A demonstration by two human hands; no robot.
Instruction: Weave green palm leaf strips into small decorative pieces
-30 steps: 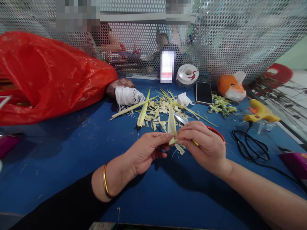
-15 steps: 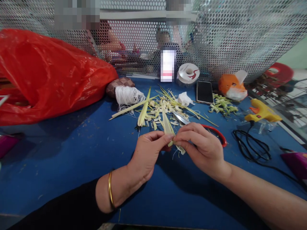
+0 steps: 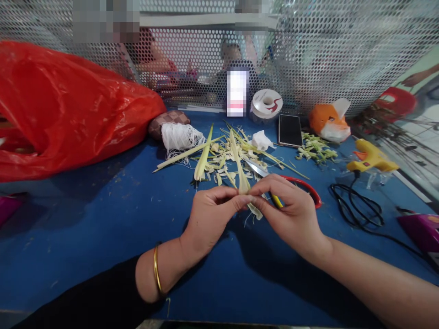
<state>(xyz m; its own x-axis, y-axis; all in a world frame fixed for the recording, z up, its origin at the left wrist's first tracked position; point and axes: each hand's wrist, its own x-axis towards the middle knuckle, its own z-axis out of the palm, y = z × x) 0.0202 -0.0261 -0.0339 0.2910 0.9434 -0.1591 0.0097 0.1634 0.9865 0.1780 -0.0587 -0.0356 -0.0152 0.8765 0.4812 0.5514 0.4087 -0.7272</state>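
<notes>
My left hand (image 3: pixel 214 212) and my right hand (image 3: pixel 290 210) meet over the blue table, both pinching the base of a long pale-green leaf strip (image 3: pixel 243 179). Its narrow tip points away from me, over a heap of cut leaf pieces (image 3: pixel 222 157). Scissors (image 3: pixel 257 168) with red handles lie just beyond my right hand, which hides part of them. A loose pale scrap (image 3: pixel 254 211) and fine threads show beneath my fingers. Two more leaf strips (image 3: pixel 205 160) cross each other left of the heap. The pinched end itself is covered by my fingertips.
Behind stand a thread bundle (image 3: pixel 181 137), a ribbon spool (image 3: pixel 266 105), a lit phone screen (image 3: pixel 236 93) and a dark phone (image 3: pixel 290 130). A yellow glue gun (image 3: pixel 372 157) with black cord lies right. A red plastic bag (image 3: pixel 75 109) fills the left. A perforated metal screen (image 3: pixel 192 59) borders the back.
The leaf strip has turned in my fingers, its base now bunched narrower. My hands have drawn closer together. A yellow part by the scissors shows beside my right hand. The view has shifted slightly.
</notes>
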